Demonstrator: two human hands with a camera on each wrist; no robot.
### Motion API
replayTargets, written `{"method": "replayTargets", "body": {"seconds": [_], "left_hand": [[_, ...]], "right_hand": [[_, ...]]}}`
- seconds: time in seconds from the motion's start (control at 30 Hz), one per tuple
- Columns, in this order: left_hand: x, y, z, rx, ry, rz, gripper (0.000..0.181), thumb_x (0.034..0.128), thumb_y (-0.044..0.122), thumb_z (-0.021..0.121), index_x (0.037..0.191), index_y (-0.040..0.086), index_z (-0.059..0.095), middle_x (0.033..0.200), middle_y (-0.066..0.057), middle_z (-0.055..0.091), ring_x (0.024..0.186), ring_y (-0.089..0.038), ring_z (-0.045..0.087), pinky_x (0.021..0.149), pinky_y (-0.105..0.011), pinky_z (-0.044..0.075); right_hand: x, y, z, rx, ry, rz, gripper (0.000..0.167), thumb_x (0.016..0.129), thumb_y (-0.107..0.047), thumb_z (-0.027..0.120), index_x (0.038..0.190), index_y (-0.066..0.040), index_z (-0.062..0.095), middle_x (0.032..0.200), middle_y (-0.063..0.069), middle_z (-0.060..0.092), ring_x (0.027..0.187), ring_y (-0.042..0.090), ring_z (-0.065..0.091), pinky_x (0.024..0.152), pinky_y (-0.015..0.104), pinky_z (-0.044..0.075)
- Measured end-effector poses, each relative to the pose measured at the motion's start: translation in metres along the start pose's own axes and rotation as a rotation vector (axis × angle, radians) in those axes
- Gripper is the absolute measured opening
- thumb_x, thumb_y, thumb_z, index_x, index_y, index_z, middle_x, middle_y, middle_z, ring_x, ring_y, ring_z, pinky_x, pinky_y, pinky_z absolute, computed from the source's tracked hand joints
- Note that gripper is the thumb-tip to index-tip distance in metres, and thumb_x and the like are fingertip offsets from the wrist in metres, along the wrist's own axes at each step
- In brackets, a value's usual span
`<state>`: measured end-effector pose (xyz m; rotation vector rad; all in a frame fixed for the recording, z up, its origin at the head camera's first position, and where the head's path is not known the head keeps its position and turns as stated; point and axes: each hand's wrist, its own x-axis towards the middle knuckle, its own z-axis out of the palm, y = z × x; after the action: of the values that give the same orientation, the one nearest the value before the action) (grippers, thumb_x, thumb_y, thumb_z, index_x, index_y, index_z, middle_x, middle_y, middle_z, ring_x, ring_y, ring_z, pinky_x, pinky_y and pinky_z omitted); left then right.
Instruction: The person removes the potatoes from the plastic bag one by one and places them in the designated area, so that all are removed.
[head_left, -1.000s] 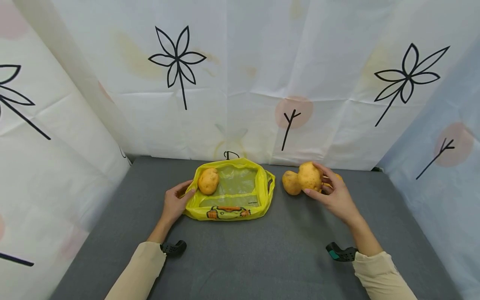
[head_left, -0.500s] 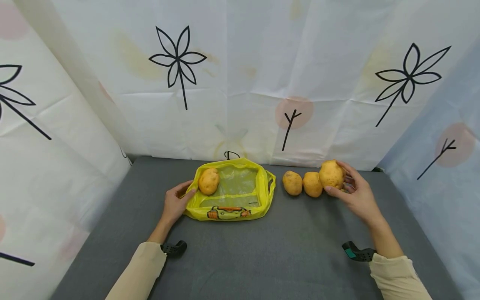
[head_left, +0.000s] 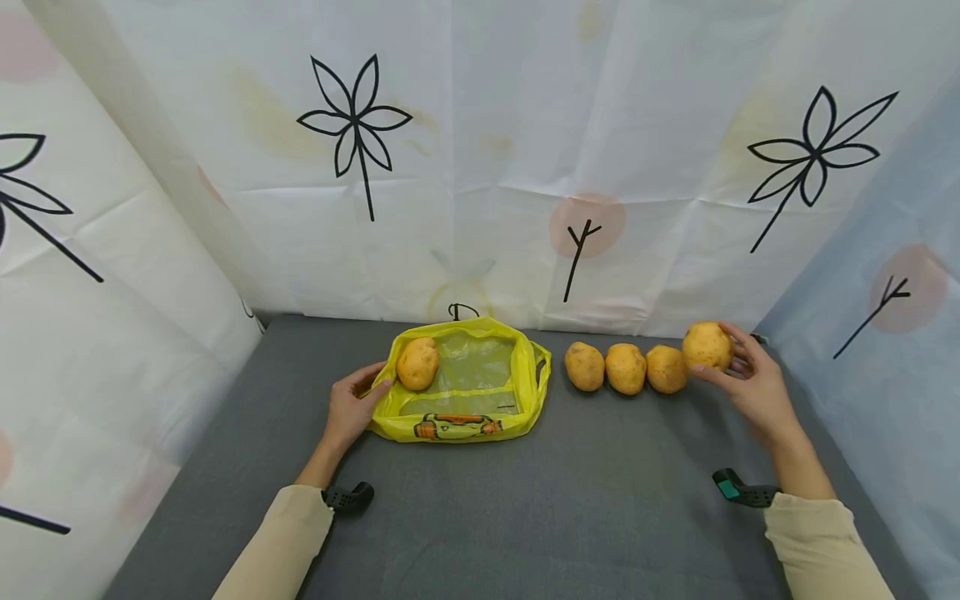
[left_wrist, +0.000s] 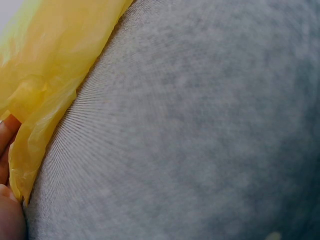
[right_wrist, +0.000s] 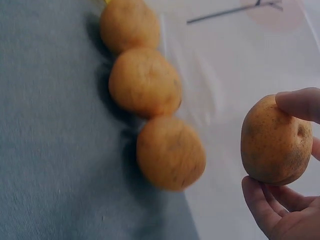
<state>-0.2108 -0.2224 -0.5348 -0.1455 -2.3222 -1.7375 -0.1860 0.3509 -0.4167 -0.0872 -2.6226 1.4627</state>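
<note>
My right hand [head_left: 756,387] grips a potato [right_wrist: 276,142] between thumb and fingers, raised above the table at the right end of a row. Three other potatoes [head_left: 626,368] lie side by side on the table, left of that hand. A yellow plastic bag [head_left: 457,428] lies with its mouth spread wide, and one potato [head_left: 417,364] sits inside at its left. With thumb and fingers, my left hand [head_left: 356,406] pinches the bag's left rim. In the left wrist view, only part of that hand and the bag's yellow film [left_wrist: 55,65] show.
A grey cloth covers the table [head_left: 480,517]. White patterned curtains [head_left: 480,167] rise along the back and both sides, close behind the bag and the potatoes. A thin black cord [head_left: 462,307] sticks up behind the bag.
My right hand has moved right with its potato, from over the row to past its right end, uncovering the potatoes there. The left hand and bag have stayed in place.
</note>
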Motion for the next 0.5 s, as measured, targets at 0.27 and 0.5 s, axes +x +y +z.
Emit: {"method": "replayTargets", "body": {"seconds": [0.27, 0.5], "left_hand": [[-0.001, 0.002, 0.0, -0.011, -0.006, -0.011, 0.038, 0.0984, 0.017, 0.07, 0.133, 0.002, 0.066, 0.13, -0.018, 0.065, 0.114, -0.017, 0.061, 0.088, -0.013, 0.047], [-0.001, 0.003, -0.001, -0.002, -0.014, -0.014, 0.039, 0.0988, 0.019, 0.07, 0.134, 0.004, 0.066, 0.131, -0.016, 0.065, 0.113, -0.012, 0.06, 0.088, -0.014, 0.048]], "right_hand": [[0.011, 0.025, -0.01, 0.017, 0.007, 0.099, 0.08, 0.099, -0.031, 0.068, 0.164, -0.031, 0.02, 0.155, 0.033, 0.025, 0.121, 0.032, 0.044, 0.085, 0.028, 0.047], [0.017, 0.047, -0.014, 0.07, -0.044, 0.183, 0.081, 0.101, -0.029, 0.066, 0.165, -0.028, 0.016, 0.159, 0.035, 0.013, 0.139, 0.052, 0.026, 0.091, 0.036, 0.047]]}}
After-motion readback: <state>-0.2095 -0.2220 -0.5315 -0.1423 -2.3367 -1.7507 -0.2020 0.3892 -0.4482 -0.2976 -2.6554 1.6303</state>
